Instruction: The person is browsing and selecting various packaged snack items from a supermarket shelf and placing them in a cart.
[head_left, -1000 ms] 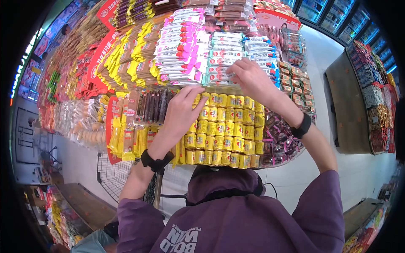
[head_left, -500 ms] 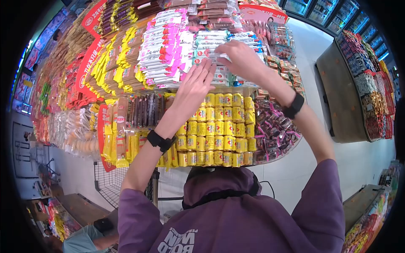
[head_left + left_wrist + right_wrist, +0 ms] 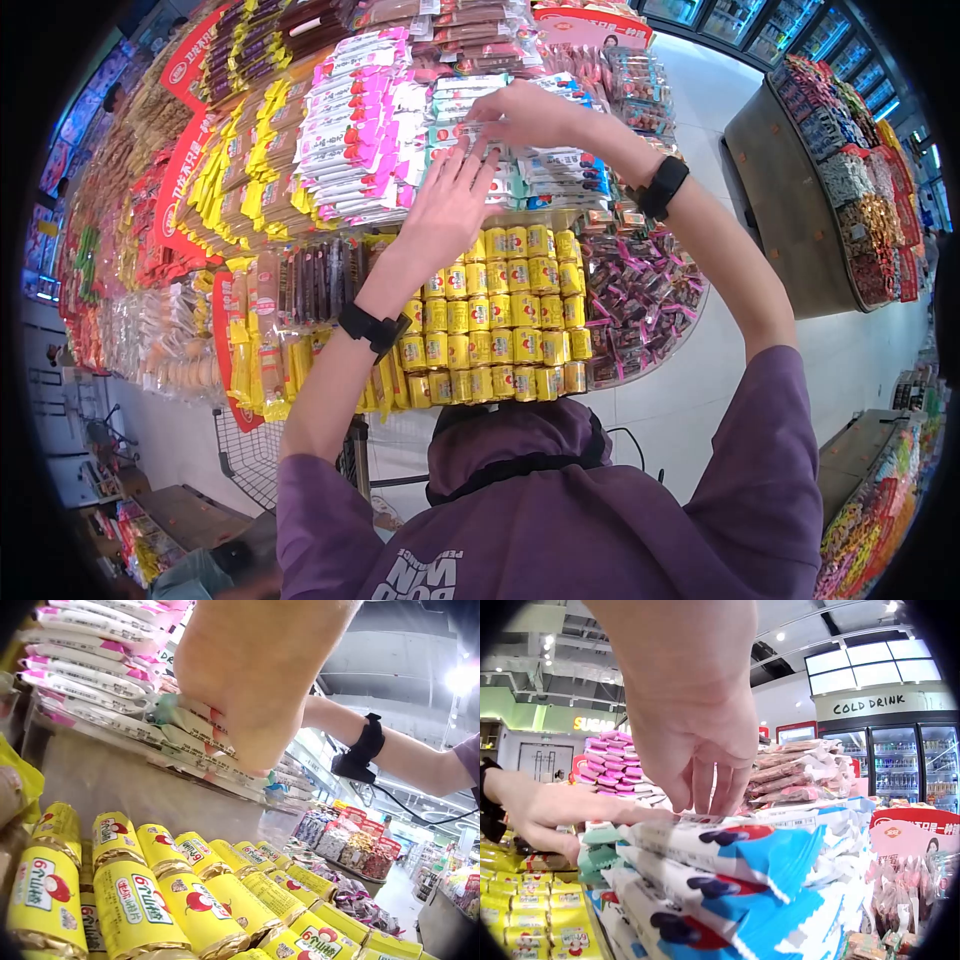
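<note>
My left hand (image 3: 452, 205) lies with fingers stretched out over the near part of the green-and-white wrapped snack bars (image 3: 470, 88). Its palm covers part of the yellow rolls (image 3: 490, 310) in the head view. The right hand (image 3: 530, 115) arches over the same bars, its fingertips pointing down onto the wrappers close to the left fingertips. From the right wrist view, blue-and-white wrapped bars (image 3: 720, 862) are piled in front of that right hand (image 3: 697, 742), hiding what lies under its fingertips. Pink-and-white wrapped bars (image 3: 355, 140) are stacked to the left.
A clear bin wall (image 3: 112, 765) divides the stacked bars from the yellow rolls. Dark, pink-trimmed sweets (image 3: 640, 300) fill the right compartment. A wire cart (image 3: 245, 455) stands at lower left, and another display stand (image 3: 790, 190) is across the aisle.
My left hand has moved forward from above the yellow rolls onto the green-and-white bars. The right hand has gone slightly forward and left over them. The head view has shifted too.
</note>
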Tool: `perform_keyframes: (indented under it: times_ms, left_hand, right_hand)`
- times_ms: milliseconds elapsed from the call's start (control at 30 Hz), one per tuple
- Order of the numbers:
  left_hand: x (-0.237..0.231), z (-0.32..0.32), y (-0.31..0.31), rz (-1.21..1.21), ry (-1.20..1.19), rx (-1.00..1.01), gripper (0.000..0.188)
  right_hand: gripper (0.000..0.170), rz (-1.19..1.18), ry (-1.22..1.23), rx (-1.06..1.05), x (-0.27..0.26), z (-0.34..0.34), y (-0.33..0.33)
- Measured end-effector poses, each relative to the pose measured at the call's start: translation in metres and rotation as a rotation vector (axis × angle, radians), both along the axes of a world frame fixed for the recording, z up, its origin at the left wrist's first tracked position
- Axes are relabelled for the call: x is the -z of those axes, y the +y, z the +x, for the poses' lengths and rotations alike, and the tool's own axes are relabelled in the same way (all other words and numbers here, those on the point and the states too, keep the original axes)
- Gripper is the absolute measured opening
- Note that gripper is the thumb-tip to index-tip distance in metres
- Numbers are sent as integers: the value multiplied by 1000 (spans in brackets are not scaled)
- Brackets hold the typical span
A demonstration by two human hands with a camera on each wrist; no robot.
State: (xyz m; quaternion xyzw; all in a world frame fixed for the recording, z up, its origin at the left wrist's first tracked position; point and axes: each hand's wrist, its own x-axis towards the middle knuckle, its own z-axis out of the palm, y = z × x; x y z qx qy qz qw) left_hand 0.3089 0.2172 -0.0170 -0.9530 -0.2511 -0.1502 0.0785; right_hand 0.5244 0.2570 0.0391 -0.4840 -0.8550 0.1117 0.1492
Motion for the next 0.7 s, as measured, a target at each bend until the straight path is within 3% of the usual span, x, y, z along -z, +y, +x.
perform_keyframes:
  times_ms: [100,233,400,500,533,700]
  left_hand:
    - [2,0,2,-19,-3,7,66]
    - [3,-2,3,-26,-15,19,69]
    - [-2,-3,0,-34,-66,33,80]
    - [-8,6,-3,-48,-78,38,83]
    - [-10,12,-4,-62,-79,37,84]
    - [-7,42,2,2,75,-48,82]
  right_hand:
    - [27,186,2,-42,-15,18,8]
    - [34,165,-57,106,-32,47,3]
    - [45,219,-72,89,-26,58,-51]
    - [45,179,-90,65,-10,63,-65]
    - [38,69,-75,132,-10,60,-72]
    - [38,187,-33,96,2,53,-87]
